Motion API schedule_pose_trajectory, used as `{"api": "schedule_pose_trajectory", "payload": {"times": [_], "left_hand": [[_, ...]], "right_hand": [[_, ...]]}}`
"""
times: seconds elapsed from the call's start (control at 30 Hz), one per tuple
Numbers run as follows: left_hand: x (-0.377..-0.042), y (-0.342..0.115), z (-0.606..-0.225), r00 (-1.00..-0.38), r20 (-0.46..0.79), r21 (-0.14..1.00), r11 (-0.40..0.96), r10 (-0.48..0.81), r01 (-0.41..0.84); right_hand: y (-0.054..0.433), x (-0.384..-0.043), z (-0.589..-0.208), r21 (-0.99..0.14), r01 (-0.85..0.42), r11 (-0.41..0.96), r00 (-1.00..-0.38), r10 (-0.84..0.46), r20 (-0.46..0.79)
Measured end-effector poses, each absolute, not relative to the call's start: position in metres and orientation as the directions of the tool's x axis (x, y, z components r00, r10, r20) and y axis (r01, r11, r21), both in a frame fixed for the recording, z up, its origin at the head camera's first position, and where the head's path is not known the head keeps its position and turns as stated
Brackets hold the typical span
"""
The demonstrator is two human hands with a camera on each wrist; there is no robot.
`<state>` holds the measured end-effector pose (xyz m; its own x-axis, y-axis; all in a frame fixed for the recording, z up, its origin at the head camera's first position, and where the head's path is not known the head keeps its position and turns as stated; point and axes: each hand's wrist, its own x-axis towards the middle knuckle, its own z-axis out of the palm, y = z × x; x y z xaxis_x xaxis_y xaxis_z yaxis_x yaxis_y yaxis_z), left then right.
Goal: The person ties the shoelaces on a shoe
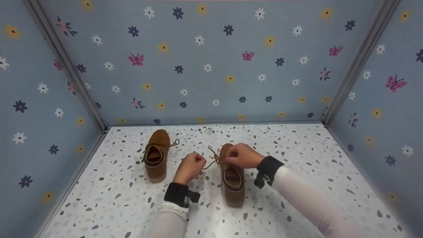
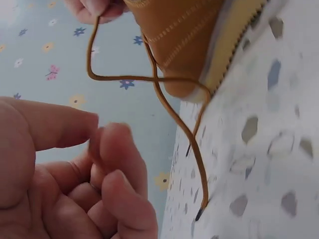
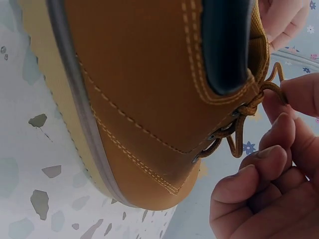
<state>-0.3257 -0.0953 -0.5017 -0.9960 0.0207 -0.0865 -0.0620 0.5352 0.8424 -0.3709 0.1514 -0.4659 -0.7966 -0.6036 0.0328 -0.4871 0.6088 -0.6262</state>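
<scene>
A brown lace-up shoe (image 1: pixel 233 193) stands on the floor, toe pointing away, between my two hands. From above, my right hand (image 1: pixel 244 156) reaches over its front and pinches the brown shoelace (image 3: pixel 271 86) between thumb and finger, close to a knot at the top eyelets. My left hand (image 1: pixel 191 168) hovers left of the shoe with curled fingers, thumb tip near the fingertips (image 2: pixel 117 144); nothing shows between them. In the left wrist view the lace ends (image 2: pixel 199 164) cross and hang loose, apart from that hand, their dark tips visible.
A matching brown shoe (image 1: pixel 157 170) stands further left, its laces trailing to the sides. White speckled flooring (image 1: pixel 290 185) lies underneath. Blue panels with flowers and butterflies (image 1: pixel 211 66) enclose the back and both sides, with grey posts (image 1: pixel 360 59) at the corners.
</scene>
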Motion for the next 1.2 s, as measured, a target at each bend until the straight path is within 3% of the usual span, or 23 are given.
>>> {"api": "schedule_pose_trajectory", "payload": {"times": [0.2,0.37,0.83,1.2], "left_hand": [[-0.335,-0.092,-0.498,-0.995,-0.048,0.650,0.759,0.093,0.040],[-0.342,-0.084,-0.500,-0.986,-0.082,0.566,0.821,0.142,0.071],[-0.351,-0.084,-0.497,-0.986,-0.010,0.630,0.767,0.165,0.122],[-0.347,-0.092,-0.481,-0.984,0.069,0.637,0.752,0.167,0.172]], "right_hand": [[0.155,-0.369,-0.466,-0.643,-0.475,0.601,-0.796,-0.605,0.023],[0.154,-0.368,-0.467,-0.644,-0.466,0.607,-0.797,-0.603,0.009],[0.151,-0.370,-0.464,-0.640,-0.446,0.626,-0.799,-0.601,-0.031],[0.150,-0.371,-0.460,-0.600,-0.502,0.623,-0.797,-0.603,0.041]]}}
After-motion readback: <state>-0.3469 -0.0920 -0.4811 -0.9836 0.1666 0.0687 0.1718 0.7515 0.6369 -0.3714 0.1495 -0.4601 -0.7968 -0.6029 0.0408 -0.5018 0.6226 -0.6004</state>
